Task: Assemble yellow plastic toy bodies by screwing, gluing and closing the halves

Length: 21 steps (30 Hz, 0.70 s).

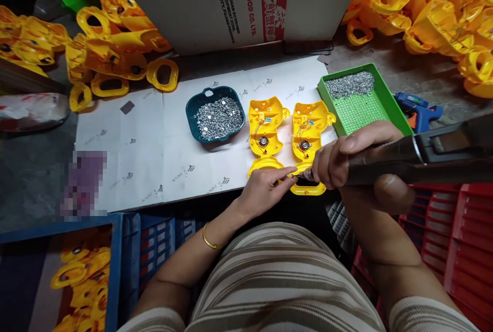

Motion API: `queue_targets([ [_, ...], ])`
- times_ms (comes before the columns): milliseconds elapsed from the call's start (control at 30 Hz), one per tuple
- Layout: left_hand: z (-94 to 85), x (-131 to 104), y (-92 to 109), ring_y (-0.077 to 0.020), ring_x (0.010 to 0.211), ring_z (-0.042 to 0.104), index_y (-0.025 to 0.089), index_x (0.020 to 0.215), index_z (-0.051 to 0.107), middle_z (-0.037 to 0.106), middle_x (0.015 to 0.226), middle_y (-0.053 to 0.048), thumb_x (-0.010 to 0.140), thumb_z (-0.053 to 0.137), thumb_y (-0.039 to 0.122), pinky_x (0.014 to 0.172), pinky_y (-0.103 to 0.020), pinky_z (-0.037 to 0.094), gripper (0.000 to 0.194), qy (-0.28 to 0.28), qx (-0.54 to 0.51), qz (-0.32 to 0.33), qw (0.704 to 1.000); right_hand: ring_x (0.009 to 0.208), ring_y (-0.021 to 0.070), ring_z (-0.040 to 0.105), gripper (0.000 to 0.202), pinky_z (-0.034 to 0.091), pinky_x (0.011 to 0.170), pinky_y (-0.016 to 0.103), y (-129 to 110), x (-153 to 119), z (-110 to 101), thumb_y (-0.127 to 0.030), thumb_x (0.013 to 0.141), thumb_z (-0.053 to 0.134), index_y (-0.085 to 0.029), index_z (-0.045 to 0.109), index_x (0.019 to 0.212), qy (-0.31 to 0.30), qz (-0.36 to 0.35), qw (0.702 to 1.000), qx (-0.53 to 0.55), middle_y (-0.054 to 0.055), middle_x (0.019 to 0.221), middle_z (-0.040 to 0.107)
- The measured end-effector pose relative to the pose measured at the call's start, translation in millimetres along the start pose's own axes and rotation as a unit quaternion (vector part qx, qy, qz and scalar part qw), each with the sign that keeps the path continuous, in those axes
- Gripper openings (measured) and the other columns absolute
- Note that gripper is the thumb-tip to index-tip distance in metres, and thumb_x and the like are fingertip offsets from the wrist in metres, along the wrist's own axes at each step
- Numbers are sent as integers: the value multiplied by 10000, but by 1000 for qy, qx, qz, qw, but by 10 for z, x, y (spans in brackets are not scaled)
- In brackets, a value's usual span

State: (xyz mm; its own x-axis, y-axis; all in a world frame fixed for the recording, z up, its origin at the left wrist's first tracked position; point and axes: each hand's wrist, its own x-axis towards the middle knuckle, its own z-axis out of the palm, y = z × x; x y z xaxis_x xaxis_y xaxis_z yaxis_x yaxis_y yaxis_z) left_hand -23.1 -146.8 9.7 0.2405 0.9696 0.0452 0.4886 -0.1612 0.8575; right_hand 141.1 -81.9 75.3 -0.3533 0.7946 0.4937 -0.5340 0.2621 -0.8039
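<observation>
My right hand (pixel 364 155) is wrapped around a black electric screwdriver (pixel 442 152), whose bit points left. At the bit's tip, the thumb and forefinger of my left hand (pixel 265 188) pinch a small shiny piece that looks like a screw. Both hands are over the ring-shaped handle end of the right yellow plastic shell (pixel 302 132). A matching yellow shell (pixel 260 129) lies to its left, its handle end partly behind my left hand. Each shell lies with its inside up, showing a round metal part, thin wires and a small circuit board.
A dark green bowl (pixel 188 119) of small metal screws stands left of the shells. Right of them is a green tray (pixel 385 88) with more metal pieces, beside a blue glue gun (pixel 418 111). Yellow parts (pixel 439 24) are heaped behind. Blue (pixel 117 270) and red crates (pixel 468 234) flank me.
</observation>
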Motion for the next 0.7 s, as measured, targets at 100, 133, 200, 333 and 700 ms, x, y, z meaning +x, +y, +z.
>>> queue_targets([
  [100,-112,-20,-105,-180,805,622,182,1153,692,698,884,-71,843,663,375,789,-285,494,366,137,115,29,983,390,118,488,212,436,407,276,40,49,14,-424,806,610,-262,600,941,15,1,999,-30,-65,503,509],
  [133,-148,-25,-164,-210,907,610,185,1166,683,677,987,-95,828,675,403,861,-325,486,402,185,162,26,969,386,114,482,213,435,414,275,78,73,8,-445,800,614,-271,591,920,25,-3,999,-39,-70,499,509],
  [200,-198,-30,-301,-269,1114,538,194,1231,635,574,1219,-133,816,678,441,974,-398,446,485,233,224,5,946,376,110,471,217,424,409,272,191,135,-5,-463,787,624,-280,580,895,50,-21,998,-44,-77,492,499],
  [333,-149,-32,-500,-262,1187,514,216,1377,476,393,1404,-143,844,646,451,1003,-399,460,607,182,174,-31,967,312,122,393,240,354,336,283,485,276,-4,-492,752,635,-298,552,866,84,-40,995,-40,-89,436,441],
  [700,47,-77,-403,-284,1280,470,230,1424,403,391,1389,-134,828,690,346,1002,-379,492,672,160,91,-78,980,395,160,466,265,382,404,326,851,316,-84,-521,756,629,-327,547,916,47,7,996,-74,-57,509,490],
])
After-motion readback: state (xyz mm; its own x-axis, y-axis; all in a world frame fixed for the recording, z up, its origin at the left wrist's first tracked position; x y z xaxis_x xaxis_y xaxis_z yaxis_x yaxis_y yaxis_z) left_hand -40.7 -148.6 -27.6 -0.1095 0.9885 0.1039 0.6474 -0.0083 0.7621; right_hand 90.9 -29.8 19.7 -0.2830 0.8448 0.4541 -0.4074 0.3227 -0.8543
